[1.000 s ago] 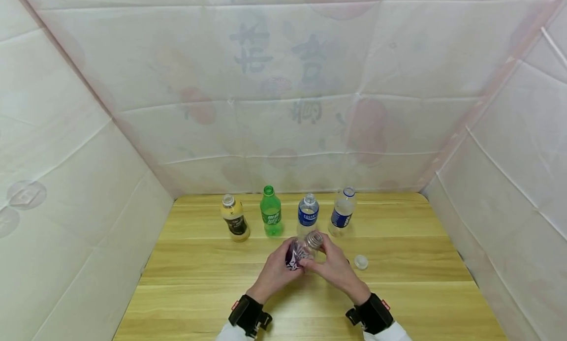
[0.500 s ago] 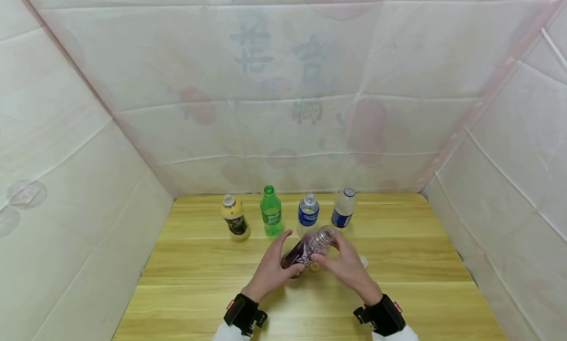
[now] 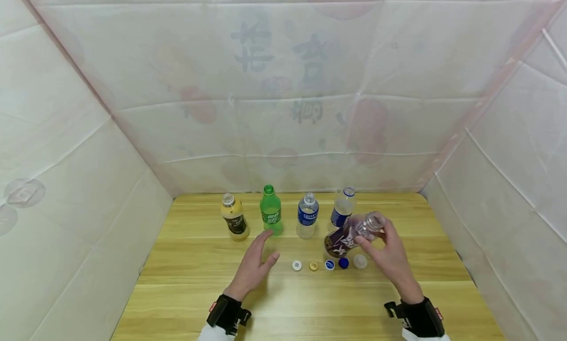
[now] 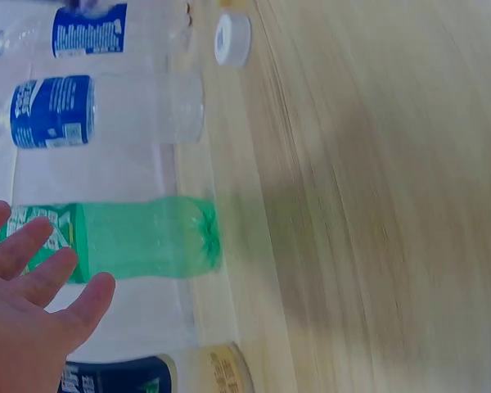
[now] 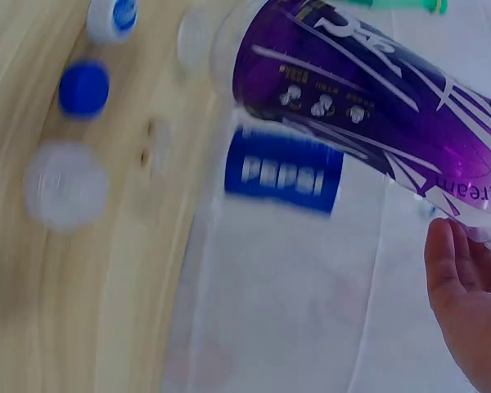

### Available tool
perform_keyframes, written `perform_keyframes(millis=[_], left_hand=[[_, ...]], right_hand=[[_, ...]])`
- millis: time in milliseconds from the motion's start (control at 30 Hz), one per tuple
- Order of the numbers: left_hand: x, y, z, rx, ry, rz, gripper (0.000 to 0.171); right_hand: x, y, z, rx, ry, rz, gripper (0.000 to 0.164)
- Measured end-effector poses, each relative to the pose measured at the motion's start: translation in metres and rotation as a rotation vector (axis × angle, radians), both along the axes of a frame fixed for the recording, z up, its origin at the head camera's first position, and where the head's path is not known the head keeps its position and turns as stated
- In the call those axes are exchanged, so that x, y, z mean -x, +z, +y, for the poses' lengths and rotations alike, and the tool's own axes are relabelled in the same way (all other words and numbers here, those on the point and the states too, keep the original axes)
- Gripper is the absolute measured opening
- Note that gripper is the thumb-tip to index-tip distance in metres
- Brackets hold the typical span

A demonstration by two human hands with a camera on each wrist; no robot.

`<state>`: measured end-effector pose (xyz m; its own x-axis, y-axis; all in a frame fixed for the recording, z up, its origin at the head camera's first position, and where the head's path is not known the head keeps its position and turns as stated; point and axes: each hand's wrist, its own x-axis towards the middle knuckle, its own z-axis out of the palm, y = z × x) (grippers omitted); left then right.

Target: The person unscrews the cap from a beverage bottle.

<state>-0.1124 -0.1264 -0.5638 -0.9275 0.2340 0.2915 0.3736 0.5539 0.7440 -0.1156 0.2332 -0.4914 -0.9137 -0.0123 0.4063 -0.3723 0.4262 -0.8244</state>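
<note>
My right hand (image 3: 394, 257) grips a capless clear bottle with a purple label (image 3: 342, 240) by its neck end. The bottle is tilted, its mouth up and to the right; the right wrist view shows the purple label (image 5: 352, 106) close up. My left hand (image 3: 250, 269) holds nothing, its fingers spread, in front of a green bottle (image 3: 271, 213); whether it touches that bottle cannot be told. Below the purple bottle runs a row of caps: a white cap (image 3: 297, 265), a gold cap (image 3: 313, 266), a blue-and-white cap (image 3: 330, 264), a blue cap (image 3: 343, 263) and a translucent cap (image 3: 360, 262).
Capless bottles stand upright along the back of the wooden table (image 3: 199, 296): a yellow bottle with a black label (image 3: 235, 220), the green one, a blue-labelled clear bottle (image 3: 307, 215) and a Pepsi bottle (image 5: 282, 172). Pale sheeting (image 3: 283, 124) closes off the back and sides.
Both hands were on the purple-labelled bottle. My left hand has let go and drawn left. My right hand has carried the bottle to the right, bringing the row of caps into view.
</note>
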Motion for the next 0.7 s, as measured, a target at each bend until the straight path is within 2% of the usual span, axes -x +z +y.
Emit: perform_keyframes(millis=[200,333,500,700], left_hand=[[0.002,-0.004,-0.009,0.015,0.029,-0.014,0.065],[0.003,-0.004,-0.013,0.042,0.04,0.004,0.064],[0.003,-0.003,-0.016,0.048,0.054,0.025,0.065],[0.001,-0.003,-0.017,0.044,0.068,0.012,0.066]], right_hand=[[0.002,0.001,0.026,-0.044,-0.14,-0.023,0.068],[0.01,-0.003,0.032,-0.117,-0.213,-0.033,0.07],[0.024,-0.01,0.033,-0.195,-0.245,-0.029,0.073],[0.044,-0.02,0.036,-0.241,-0.257,-0.052,0.075]])
